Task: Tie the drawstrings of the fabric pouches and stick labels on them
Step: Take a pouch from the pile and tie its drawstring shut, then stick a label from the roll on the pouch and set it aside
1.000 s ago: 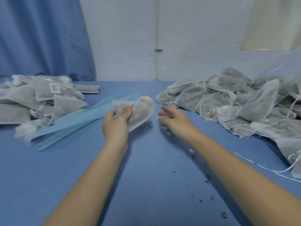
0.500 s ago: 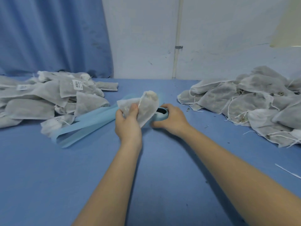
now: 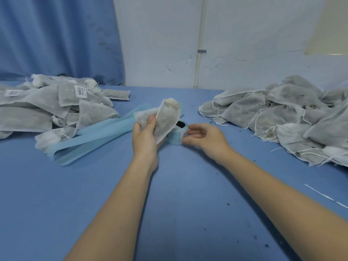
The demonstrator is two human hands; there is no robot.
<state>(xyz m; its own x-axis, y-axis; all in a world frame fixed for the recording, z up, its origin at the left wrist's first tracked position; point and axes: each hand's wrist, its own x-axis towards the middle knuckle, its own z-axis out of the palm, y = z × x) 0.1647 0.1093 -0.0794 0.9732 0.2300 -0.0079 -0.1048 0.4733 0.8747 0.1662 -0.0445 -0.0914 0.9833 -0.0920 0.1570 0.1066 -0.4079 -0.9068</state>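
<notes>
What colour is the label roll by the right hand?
Light blue, with a dark core; the label roll shows in the head view, beside the right hand.

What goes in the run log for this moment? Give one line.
left hand holds tied pouch | right hand fingertips on label roll | label not yet stuck

Blue tabletop before a white wall; blue curtain left of a vertical white pipe.
</notes>
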